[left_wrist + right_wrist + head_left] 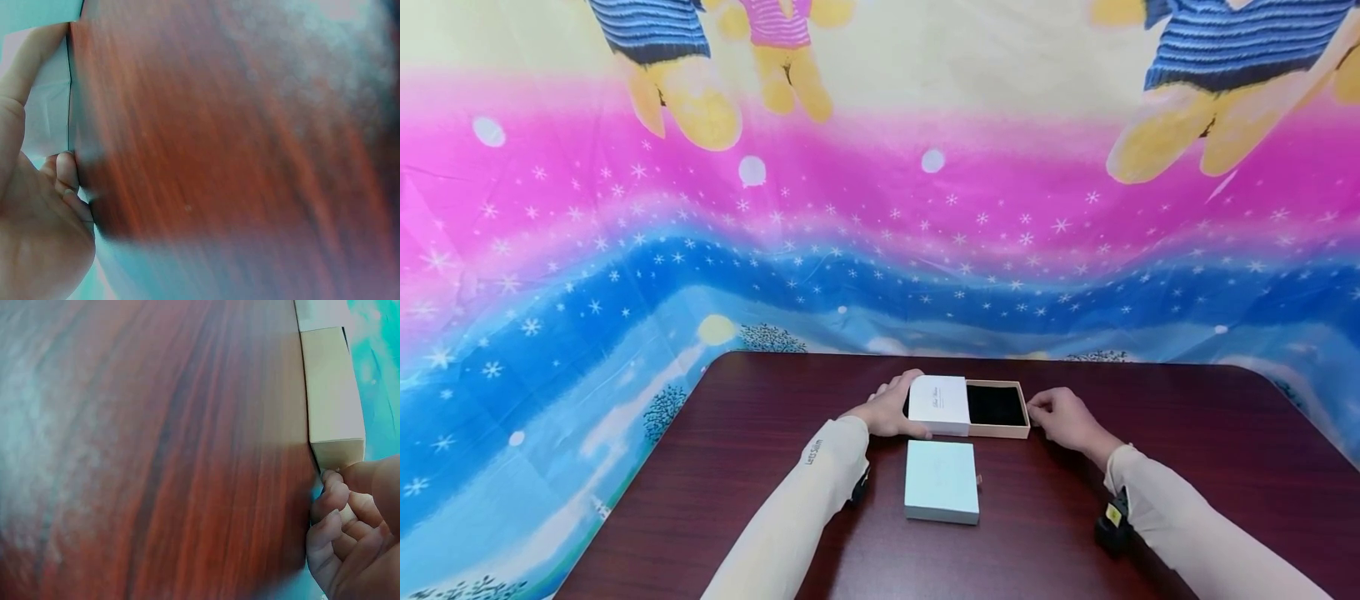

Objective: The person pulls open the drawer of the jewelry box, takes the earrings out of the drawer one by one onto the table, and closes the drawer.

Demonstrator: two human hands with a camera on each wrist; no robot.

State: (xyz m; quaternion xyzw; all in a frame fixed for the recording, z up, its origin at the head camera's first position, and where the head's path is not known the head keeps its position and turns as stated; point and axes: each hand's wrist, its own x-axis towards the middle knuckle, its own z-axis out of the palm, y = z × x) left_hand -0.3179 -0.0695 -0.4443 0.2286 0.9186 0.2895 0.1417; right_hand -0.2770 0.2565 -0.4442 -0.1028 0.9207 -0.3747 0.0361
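A white box sleeve lies near the far side of the table, with faint lettering on top. Out of its right end sticks a tan drawer with a black lining. My left hand grips the sleeve from the left, thumb along its near side and fingers toward the far side. At the drawer's right end, my right hand pinches with thumb and forefinger; what lies between the fingertips is hidden. In the right wrist view, those fingertips sit right at the end of the drawer.
Nearer to me lies a second, pale mint box, closed, with a small tab on its right side. Both boxes are on a dark red-brown table. Behind it hangs a printed cloth with snowflakes and bears.
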